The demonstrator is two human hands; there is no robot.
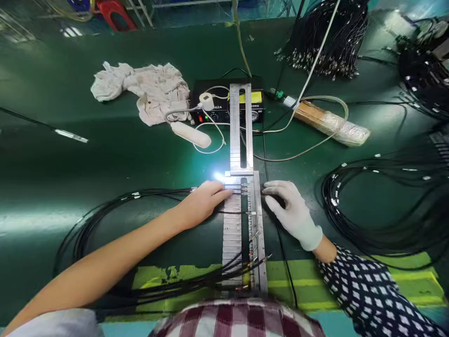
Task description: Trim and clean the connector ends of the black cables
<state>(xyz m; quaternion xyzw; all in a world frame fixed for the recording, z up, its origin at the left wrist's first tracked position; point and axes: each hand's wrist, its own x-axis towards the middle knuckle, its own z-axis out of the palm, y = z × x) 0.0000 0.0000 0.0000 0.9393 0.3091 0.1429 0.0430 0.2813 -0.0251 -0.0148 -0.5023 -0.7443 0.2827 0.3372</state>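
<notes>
My left hand (201,201), bare, lies at the left side of a slotted metal fixture (232,234). Its fingertips are closed on a black cable (236,193) that crosses the slots near the fixture's middle. Several cable ends with small metal tips (244,187) lie across the channel there. Lower down, more black cables (196,283) run over the fixture, some ends tilted upward. On the right, my right hand (293,213) wears a white glove and rests beside the fixture's rail, thumb apart from the curved fingers, with nothing visible between them.
Behind the fixture stands a black control box (199,96) with a white cylinder on a cord (191,135). A crumpled cloth (157,89) lies left of it, a wrapped bar (329,122) right. Coiled cables (329,201) lie at right; a cable bundle (326,37) is behind.
</notes>
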